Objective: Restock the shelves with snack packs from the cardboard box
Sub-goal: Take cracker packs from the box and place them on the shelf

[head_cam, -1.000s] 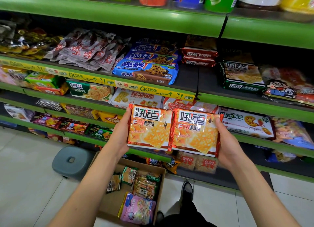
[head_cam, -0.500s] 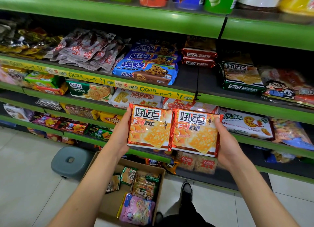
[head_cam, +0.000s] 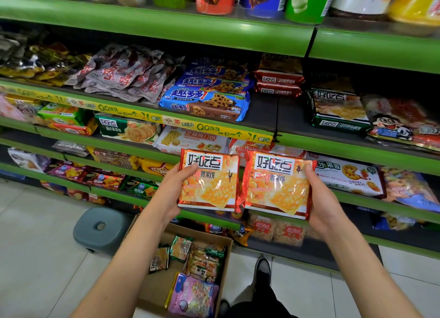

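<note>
Left hand (head_cam: 170, 194) and right hand (head_cam: 320, 198) each grip an orange snack pack (head_cam: 209, 182), fingers curled round the edges; neither is shelved yet. The cardboard box (head_cam: 152, 289) at 6 o'clock holds more packs.

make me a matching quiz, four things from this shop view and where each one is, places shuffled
Things:
1. grey stool
2. cardboard box
3. blue cookie packs
4. right orange cracker pack

Places:
A. on a shelf above both hands
B. in the right hand
C. on the floor tiles, left of the box
D. on the floor below the left hand

Pairs: 1-C, 2-D, 3-A, 4-B
</note>
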{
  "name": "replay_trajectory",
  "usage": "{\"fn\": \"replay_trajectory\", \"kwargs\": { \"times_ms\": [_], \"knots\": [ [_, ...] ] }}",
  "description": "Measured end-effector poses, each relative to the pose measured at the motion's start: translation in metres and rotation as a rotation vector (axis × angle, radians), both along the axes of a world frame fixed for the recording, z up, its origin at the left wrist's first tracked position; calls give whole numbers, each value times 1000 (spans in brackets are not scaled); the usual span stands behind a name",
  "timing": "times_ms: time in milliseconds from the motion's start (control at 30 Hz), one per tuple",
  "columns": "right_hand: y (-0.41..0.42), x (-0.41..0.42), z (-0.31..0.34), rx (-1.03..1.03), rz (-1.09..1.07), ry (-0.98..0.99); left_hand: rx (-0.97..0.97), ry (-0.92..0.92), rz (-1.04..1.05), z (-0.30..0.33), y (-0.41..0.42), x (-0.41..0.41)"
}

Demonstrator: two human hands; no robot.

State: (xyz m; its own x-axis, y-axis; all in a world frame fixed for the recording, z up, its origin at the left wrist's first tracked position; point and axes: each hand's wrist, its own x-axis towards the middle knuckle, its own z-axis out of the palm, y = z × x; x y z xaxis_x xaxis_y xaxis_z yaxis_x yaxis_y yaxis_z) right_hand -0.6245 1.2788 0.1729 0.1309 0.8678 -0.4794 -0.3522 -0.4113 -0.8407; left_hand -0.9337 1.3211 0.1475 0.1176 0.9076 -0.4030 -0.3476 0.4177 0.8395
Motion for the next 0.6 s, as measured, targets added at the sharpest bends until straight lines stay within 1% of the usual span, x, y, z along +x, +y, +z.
{"fn": "replay_trajectory", "kwargs": {
  "times_ms": [67,133,333,400,500,533,600],
  "knots": [
    [2,3,4,10,-34,15,-10,6,30,0,3,-1],
    [5,0,8,19,-21,23,-2,46,46,2,4,3],
    [13,-42,17,-1,167,1,50,129,-47,12,1,35],
    [16,-57,17,44,166,-103,69,58,-84,18,-2,46],
    [18,-68,16,142,138,-394,79,-33,-95,28,-6,56],
    [19,-69,15,150,141,-445,84,-46,-92,29,-6,57],
    [20,-70,13,157,136,-463,77,-57,-102,29,-5,57]
  ]
}}
